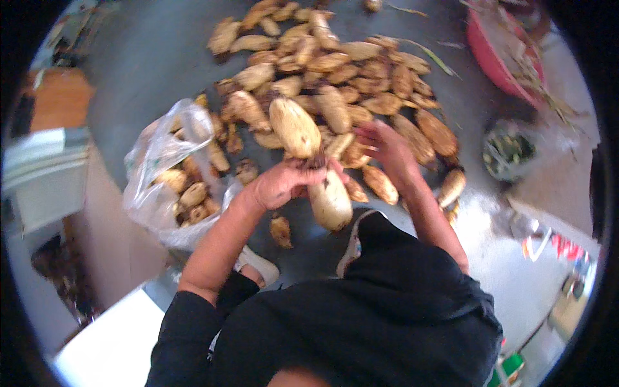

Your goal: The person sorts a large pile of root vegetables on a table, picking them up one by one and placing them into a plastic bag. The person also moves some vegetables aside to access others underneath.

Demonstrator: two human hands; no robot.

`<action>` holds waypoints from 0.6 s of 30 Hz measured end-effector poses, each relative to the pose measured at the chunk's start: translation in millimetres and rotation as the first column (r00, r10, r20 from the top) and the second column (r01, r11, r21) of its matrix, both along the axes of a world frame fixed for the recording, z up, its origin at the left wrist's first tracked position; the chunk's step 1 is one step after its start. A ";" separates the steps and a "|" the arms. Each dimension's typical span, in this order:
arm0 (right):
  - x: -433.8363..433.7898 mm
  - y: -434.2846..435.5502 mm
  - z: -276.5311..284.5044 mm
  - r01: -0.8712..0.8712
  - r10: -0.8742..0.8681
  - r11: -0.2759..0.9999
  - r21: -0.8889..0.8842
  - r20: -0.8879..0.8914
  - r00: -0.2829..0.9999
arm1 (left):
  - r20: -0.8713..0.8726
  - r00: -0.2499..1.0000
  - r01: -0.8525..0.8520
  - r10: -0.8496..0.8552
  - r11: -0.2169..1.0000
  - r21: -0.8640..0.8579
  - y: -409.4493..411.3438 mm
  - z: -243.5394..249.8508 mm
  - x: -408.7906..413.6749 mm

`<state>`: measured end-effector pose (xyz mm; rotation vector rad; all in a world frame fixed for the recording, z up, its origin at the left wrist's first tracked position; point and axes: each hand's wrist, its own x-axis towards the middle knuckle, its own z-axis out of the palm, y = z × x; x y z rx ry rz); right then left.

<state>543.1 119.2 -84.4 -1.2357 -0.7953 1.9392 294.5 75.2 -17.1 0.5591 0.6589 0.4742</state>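
My left hand (290, 181) is closed around the dark joint between two pale segments of a lotus root (294, 126); the upper segment points away from me, and the lower segment (331, 200) hangs toward my feet. Just to the right, my right hand (384, 145) is apart from that root, over the pile, its fingers spread and blurred; no object shows in it. Beyond both hands, many brown, mud-stained lotus root segments (329, 63) lie heaped on the grey floor. A small brown piece (280, 231) lies near my feet.
At left stands a translucent plastic bag (164, 208) with root pieces inside. A pink basin (498, 63) with dry stalks is at upper right, above a clear bag of dark green contents (508, 150). An orange-brown box (62, 98) is at far left.
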 end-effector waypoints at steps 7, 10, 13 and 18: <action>5.3 -17.4 -17.0 0.038 -0.041 0.995 -0.090 -0.027 0.999 | -0.046 0.937 -0.322 0.347 0.803 -0.501 -32.9 62.9 -93.8; -2.0 -19.6 -21.0 0.015 -0.016 0.997 -0.082 -0.013 1.000 | -0.306 0.880 -0.456 0.363 0.825 -0.333 -40.3 63.9 -161.2; -4.5 -15.6 -16.2 -0.044 0.047 0.998 -0.052 0.063 0.997 | -0.469 0.799 -0.573 0.376 0.712 -0.406 -56.3 24.3 -233.9; 8.7 -11.1 -4.8 -0.056 0.055 0.998 0.004 0.100 0.993 | -0.692 0.387 -0.874 0.609 0.483 -0.064 -31.7 -44.8 -371.5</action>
